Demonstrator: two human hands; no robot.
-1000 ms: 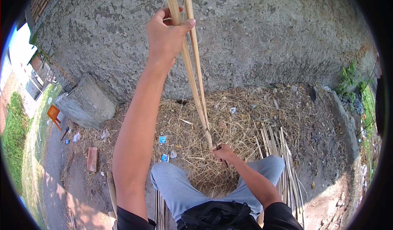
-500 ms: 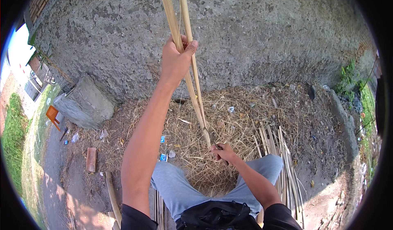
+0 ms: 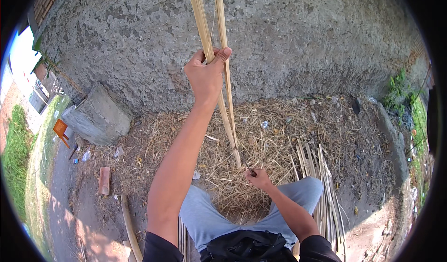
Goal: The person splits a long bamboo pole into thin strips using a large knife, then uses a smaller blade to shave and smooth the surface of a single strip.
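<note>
Split strip (image 3: 226, 120) runs up-left across the ground's (image 3: 363, 173) far edge, seen from my remote post; right hand (image 3: 258, 178), nearer its lower end, clenches a knife (image 3: 252, 171); left hand (image 3: 207, 77) curls round its 2 halves.

Rough wall (image 3: 302, 43) ahead, split strip (image 3: 201, 22) crossing the middle, open space above straw (image 3: 279, 134) on its right

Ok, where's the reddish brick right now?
In the head view, the reddish brick lies toward the left, below the big grey block and just above and left of the long pole.
</note>
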